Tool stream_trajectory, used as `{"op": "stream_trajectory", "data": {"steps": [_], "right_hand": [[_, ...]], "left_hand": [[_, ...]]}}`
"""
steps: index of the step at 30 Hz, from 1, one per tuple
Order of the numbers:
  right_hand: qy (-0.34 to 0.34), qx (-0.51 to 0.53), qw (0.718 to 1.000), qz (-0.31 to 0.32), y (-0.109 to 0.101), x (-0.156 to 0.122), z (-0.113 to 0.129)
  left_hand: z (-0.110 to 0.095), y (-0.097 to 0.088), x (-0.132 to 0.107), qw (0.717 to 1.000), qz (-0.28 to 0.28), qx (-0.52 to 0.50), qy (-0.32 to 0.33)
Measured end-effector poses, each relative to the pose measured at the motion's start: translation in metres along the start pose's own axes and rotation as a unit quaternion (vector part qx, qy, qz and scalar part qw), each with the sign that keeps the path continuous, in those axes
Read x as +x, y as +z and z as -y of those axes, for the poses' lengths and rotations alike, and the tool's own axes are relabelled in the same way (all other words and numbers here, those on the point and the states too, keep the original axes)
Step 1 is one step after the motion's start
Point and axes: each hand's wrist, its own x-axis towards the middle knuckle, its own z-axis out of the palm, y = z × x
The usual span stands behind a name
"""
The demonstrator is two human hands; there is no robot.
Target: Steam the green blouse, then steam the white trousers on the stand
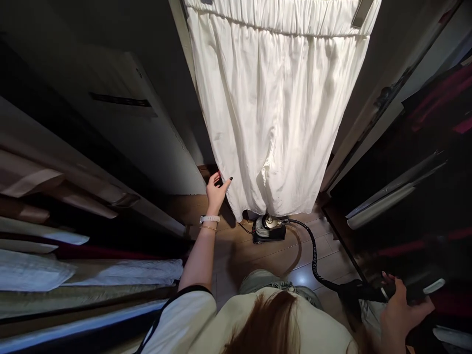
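White trousers [273,113] with a gathered waistband hang in front of me, held by a clip [363,12] at the top right. Beside the lower left edge of the cloth is my left hand [217,191], thumb and fingers apart, the thumb tip over the fabric. At the lower right, my right hand [403,309] is closed around the dark handle at the end of a black hose [313,250]; the handle's far part is hard to make out in the dark. That hose runs to a garment steamer base [267,229] on the floor below the trousers.
Clothes [121,270] hang along the left side, and more dark garments [424,196] hang on the right. A pale panel with a dark handle [120,100] stands at the left. Wooden flooring [239,250] lies around the steamer base, with a cord to its left.
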Motion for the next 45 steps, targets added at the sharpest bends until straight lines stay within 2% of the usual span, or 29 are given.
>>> {"op": "stream_trajectory", "data": {"steps": [3, 5, 10, 14, 18, 26, 29, 32, 37, 40, 45], "right_hand": [[-0.002, 0.046, 0.998, -0.034, 0.020, -0.006, 0.009], [-0.012, 0.018, 0.999, -0.042, 0.036, -0.014, 0.012], [-0.015, -0.001, 0.999, -0.041, 0.077, -0.054, 0.032], [-0.022, 0.061, 0.998, -0.023, 0.107, -0.098, 0.055], [-0.023, 0.106, 0.994, 0.021, 0.138, -0.146, 0.073], [-0.007, 0.133, 0.985, 0.111, 0.196, -0.243, 0.108], [-0.016, 0.151, 0.977, 0.149, 0.213, -0.266, 0.124], [-0.044, 0.158, 0.972, 0.170, 0.227, -0.276, 0.146], [-0.101, 0.176, 0.954, 0.219, 0.249, -0.274, 0.196], [-0.119, 0.192, 0.943, 0.243, 0.262, -0.273, 0.226], [-0.091, 0.285, 0.903, 0.309, 0.285, -0.274, 0.266]], "left_hand": [[0.015, -0.006, 0.008, 0.999, -0.031, 0.039, -0.002], [0.019, -0.014, 0.014, 0.998, -0.045, 0.054, 0.004], [0.033, -0.048, 0.025, 0.998, -0.040, 0.026, 0.030], [0.044, -0.087, 0.035, 0.999, 0.003, 0.035, 0.029], [0.049, -0.120, 0.042, 0.997, 0.053, 0.038, 0.046], [0.059, -0.160, 0.042, 0.977, 0.211, 0.017, 0.013], [0.063, -0.168, 0.036, 0.973, 0.224, 0.053, 0.016], [0.070, -0.170, 0.028, 0.971, 0.215, 0.094, 0.038], [0.081, -0.164, 0.014, 0.975, 0.180, 0.115, 0.058], [0.086, -0.163, 0.004, 0.975, 0.184, 0.113, 0.055], [0.090, -0.170, -0.012, 0.977, 0.164, 0.137, 0.025]]}}
